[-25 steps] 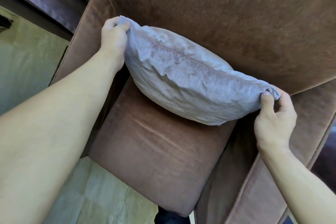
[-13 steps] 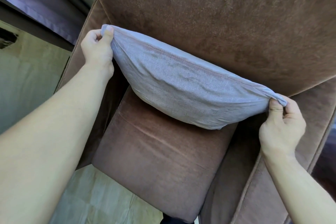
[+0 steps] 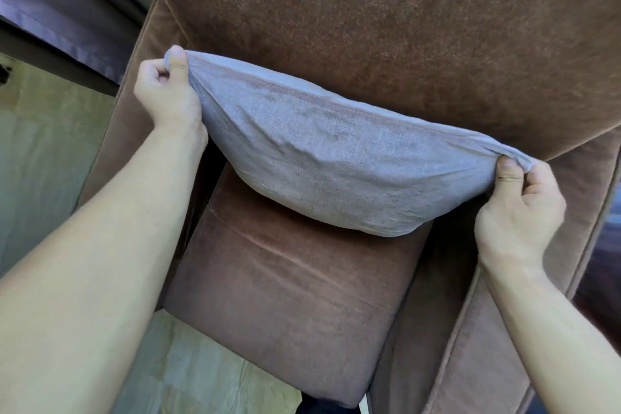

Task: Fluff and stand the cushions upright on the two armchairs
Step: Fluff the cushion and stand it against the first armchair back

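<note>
A grey cushion (image 3: 336, 161) hangs stretched between my two hands, in front of the backrest of a brown velvet armchair (image 3: 386, 27). My left hand (image 3: 168, 91) pinches its upper left corner near the left armrest. My right hand (image 3: 521, 208) pinches its upper right corner, lower and further right. The cushion's top seam is pulled taut and its belly sags above the seat pad (image 3: 285, 296). Its lower edge sits just over the back of the seat; I cannot tell whether it touches.
The armchair's armrests close in the seat on the left (image 3: 134, 131) and right (image 3: 504, 329). Pale floor (image 3: 47, 158) shows left of the chair and in front of it. A dark curtain hem (image 3: 50, 20) runs along the upper left.
Both hands pulled the cushion's corners apart and the crumpled top edge drew taut. The grip on both corners is unchanged, and the cushion stays in front of the backrest.
</note>
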A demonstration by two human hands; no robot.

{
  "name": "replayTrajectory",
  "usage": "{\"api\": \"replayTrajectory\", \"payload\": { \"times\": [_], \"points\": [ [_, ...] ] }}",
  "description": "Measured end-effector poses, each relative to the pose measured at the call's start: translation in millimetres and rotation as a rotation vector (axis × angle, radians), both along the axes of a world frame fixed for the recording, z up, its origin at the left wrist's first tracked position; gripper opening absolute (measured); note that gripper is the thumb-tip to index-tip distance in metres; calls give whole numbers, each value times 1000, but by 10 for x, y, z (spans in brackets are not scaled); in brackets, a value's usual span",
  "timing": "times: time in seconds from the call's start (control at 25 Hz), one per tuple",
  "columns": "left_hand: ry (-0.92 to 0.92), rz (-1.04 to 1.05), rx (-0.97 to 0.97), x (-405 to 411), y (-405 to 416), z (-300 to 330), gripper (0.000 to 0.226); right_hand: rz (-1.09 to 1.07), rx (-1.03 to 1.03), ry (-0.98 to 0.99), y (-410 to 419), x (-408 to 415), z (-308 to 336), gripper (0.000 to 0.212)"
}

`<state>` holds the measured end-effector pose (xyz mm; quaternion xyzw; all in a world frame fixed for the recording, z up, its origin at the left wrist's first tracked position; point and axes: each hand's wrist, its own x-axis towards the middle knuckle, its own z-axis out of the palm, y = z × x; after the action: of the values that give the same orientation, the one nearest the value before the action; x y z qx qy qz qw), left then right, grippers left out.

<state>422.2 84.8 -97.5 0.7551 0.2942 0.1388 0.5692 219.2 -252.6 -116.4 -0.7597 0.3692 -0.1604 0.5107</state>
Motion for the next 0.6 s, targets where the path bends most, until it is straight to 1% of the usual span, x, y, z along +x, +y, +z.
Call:
{"api": "replayTrajectory", "payload": {
  "times": [0.08, 0.12, 0.2, 0.24, 0.28, 0.32, 0.36, 0.4, 0.48, 0.52, 0.56, 0.6],
  "points": [
    [55, -40, 123, -52, -17, -23, 19, 15, 56, 41, -15, -29, -55, 15],
    [69, -67, 195, -92, -48, -23, 18, 18, 95, 61, -40, -55, -97, 19],
    [49, -143, 431, -209, -160, -10, 37, -18, 255, 53, -86, -93, -176, 29],
    [-7, -234, 591, -303, -299, 6, 41, -62, 370, 37, -117, -122, -219, 32],
    [-90, -377, 743, -431, -489, 16, 40, -108, 480, 22, -142, -139, -253, 33],
    [-178, -565, 861, -580, -713, 6, 37, -137, 549, 53, -146, -169, -332, 33],
    [-256, -774, 893, -732, -974, -15, 34, -132, 562, 121, -135, -202, -417, 32],
    [-315, -979, 854, -887, -1259, -42, 34, -93, 527, 223, -118, -252, -531, 33],
    [-397, -1310, 824, -1145, -1778, -104, 37, 95, 406, 453, -63, -379, -775, 38],
    [-402, -1404, 839, -1205, -1944, -125, 41, 204, 343, 568, -5, -407, -871, 38],
    [-394, -1473, 853, -1207, -2078, -158, 44, 260, 295, 666, 35, -437, -978, 37],
    [-359, -1507, 837, -1191, -2178, -169, 45, 268, 270, 712, 68, -464, -1124, 36]
  ]
}}
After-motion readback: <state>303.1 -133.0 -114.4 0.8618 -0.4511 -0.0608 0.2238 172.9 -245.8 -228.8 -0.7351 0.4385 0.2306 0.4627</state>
